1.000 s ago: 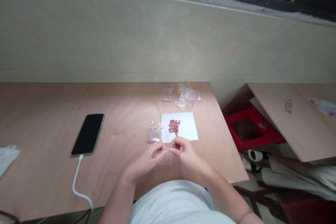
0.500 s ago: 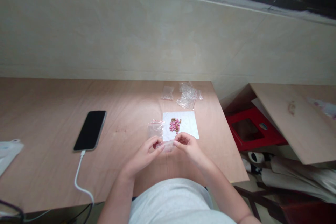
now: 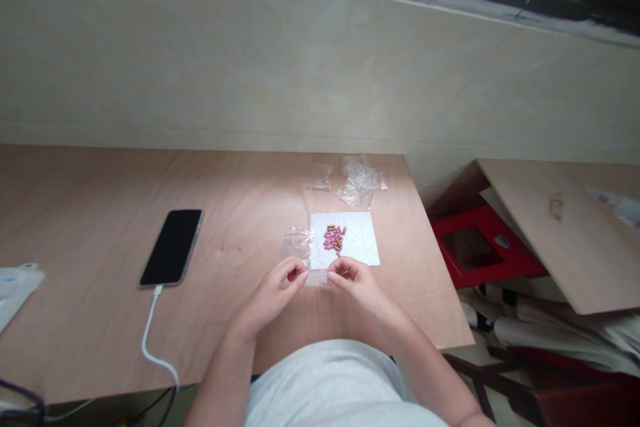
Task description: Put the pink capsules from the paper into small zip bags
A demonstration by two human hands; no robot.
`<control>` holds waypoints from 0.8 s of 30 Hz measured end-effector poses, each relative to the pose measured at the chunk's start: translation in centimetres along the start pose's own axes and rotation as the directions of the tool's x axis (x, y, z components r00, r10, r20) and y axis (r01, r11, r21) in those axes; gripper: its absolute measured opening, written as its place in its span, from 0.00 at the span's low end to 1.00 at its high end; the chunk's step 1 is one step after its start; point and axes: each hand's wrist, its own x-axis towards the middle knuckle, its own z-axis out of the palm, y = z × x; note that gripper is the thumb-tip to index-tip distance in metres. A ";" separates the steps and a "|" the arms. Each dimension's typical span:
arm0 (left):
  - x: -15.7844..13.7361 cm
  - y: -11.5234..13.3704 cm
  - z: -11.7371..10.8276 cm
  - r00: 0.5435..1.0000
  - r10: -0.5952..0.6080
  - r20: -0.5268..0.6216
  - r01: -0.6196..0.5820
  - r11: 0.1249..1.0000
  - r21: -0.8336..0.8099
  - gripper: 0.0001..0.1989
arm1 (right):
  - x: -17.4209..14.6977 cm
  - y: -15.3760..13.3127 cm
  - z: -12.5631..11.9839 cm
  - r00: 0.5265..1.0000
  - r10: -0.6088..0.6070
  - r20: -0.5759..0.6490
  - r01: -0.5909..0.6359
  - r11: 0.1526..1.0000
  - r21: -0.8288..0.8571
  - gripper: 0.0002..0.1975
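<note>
Between my two hands a small clear zip bag (image 3: 318, 277) is stretched by its top edge. My left hand (image 3: 280, 283) pinches its left end, and my right hand (image 3: 355, 279) pinches the right end. Just beyond lies a white paper sheet (image 3: 363, 240), bearing a pile of pink beads (image 3: 332, 238) with several gold tube-shaped pieces (image 3: 331, 227) among them. Another clear zip bag (image 3: 297, 243) lies flat at the sheet's left edge, partly behind my left fingers. Whether the held bag contains anything I cannot tell.
Toward the wall lie a small bag (image 3: 321, 177) and a heap of clear bags (image 3: 359, 181). A black phone (image 3: 173, 248) with a white cable (image 3: 146, 340) is on the left. Right of the table's edge are a red box (image 3: 485, 247) and a person's legs (image 3: 555, 333).
Both hands have shifted slightly and the bag between them has turned, its top edge now straighter and more level. The pile on the sheet looks the same.
</note>
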 end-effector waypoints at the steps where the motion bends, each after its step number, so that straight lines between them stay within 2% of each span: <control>1: 0.0 0.1 0.0 1.000 -0.004 0.010 0.004 1.000 -0.009 0.10 | 0.0 0.1 0.0 1.000 -0.010 -0.005 0.010 1.000 0.003 0.05; 8: 0.3 0.9 0.6 0.993 -0.016 0.119 0.018 1.000 -0.022 0.11 | 0.0 0.0 0.4 0.998 -0.056 -0.031 0.053 0.995 -0.085 0.05; 15: 0.7 0.8 1.2 0.997 -0.013 0.073 0.015 0.999 -0.031 0.11 | 0.1 0.7 1.1 0.999 -0.044 0.031 0.046 0.996 -0.078 0.05; 19: 0.7 0.6 1.4 0.997 -0.046 0.068 0.048 0.998 -0.027 0.11 | 0.2 0.8 1.1 1.000 -0.018 -0.014 0.018 1.000 -0.004 0.06; 24: 0.7 0.1 1.1 0.995 -0.084 0.059 0.087 0.994 -0.058 0.11 | 0.3 1.0 0.5 0.998 0.002 -0.056 -0.003 1.000 -0.018 0.07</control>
